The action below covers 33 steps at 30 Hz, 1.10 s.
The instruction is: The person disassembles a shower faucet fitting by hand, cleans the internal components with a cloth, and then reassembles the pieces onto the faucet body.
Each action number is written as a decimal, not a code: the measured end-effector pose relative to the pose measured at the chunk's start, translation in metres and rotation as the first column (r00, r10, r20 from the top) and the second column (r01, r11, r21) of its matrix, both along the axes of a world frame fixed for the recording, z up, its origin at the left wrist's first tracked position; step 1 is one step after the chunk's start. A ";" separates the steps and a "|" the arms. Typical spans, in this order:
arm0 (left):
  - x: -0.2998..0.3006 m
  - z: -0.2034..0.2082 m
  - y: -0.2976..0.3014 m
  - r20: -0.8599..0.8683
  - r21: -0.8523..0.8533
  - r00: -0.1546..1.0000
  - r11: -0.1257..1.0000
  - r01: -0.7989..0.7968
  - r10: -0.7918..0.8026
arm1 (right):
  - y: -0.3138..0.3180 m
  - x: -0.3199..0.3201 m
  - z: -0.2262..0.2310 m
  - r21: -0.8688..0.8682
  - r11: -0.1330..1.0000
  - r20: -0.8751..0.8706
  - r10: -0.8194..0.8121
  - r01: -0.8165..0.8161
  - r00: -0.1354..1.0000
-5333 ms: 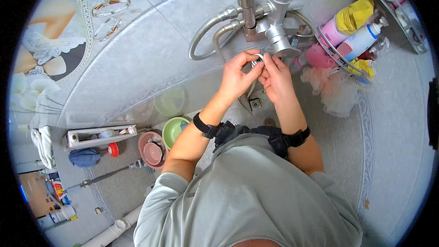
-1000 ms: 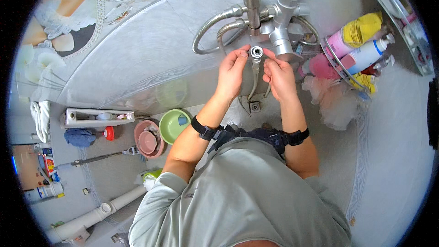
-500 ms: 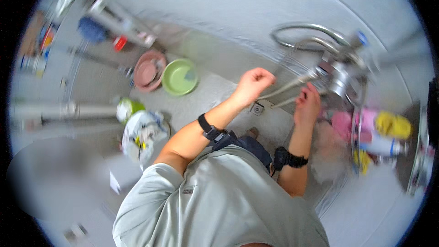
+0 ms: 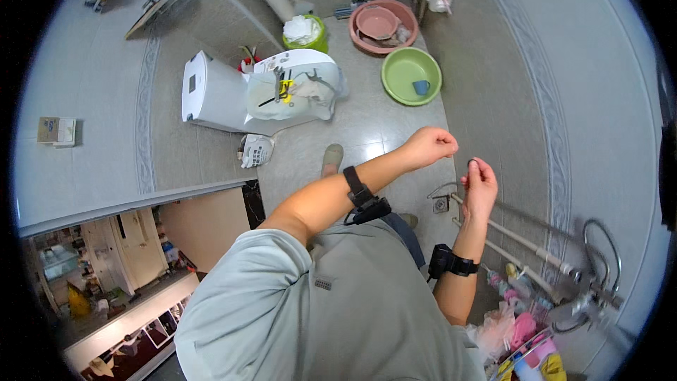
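My left hand (image 4: 429, 148) is held out over the floor, fingers curled and pressed together; what they hold, if anything, is hidden. Close beside it, my right hand (image 4: 481, 187) is raised with thumb and fingertips pinched on a small dark ring (image 4: 472, 163). A gap separates the two hands. Below them a square floor drain (image 4: 441, 204) is set in the tiles. Two pale pipes (image 4: 525, 238) run from near the drain to a chrome shower mixer (image 4: 584, 305) at the lower right.
A toilet (image 4: 218, 95) stands at left, its covered lid (image 4: 310, 92) bearing several tools. A green basin (image 4: 411, 63) with a blue cup (image 4: 421, 87) and a pink basin (image 4: 412, 14) sit at the back. Bath items crowd a rack (image 4: 529, 342) at lower right.
My view has turned left, bringing the toilet and doorway into sight and shifting the mixer to the lower right. My hands are now farther from the mixer, both still raised.
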<state>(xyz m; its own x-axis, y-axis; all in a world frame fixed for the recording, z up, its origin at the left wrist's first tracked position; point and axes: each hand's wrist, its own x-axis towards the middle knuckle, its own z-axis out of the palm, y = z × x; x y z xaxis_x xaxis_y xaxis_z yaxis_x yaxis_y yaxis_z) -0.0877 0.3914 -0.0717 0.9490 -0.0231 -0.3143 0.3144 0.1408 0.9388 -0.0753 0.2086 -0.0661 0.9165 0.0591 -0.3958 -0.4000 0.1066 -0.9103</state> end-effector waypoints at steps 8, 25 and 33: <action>-0.066 -0.077 0.197 -0.055 0.219 0.950 0.932 -0.290 0.309 | 0.244 -0.005 -0.072 0.064 0.901 -0.252 0.431 -0.429 0.867; -0.141 -0.343 0.407 -0.346 0.413 0.488 0.597 -0.688 0.801 | 0.488 -0.029 -0.333 -0.629 0.229 -0.232 0.857 -0.743 0.461; -0.120 -0.380 0.426 -0.253 0.658 0.543 0.554 -0.510 0.800 | 0.496 -0.016 -0.374 -0.812 0.068 -0.087 0.968 -0.580 0.236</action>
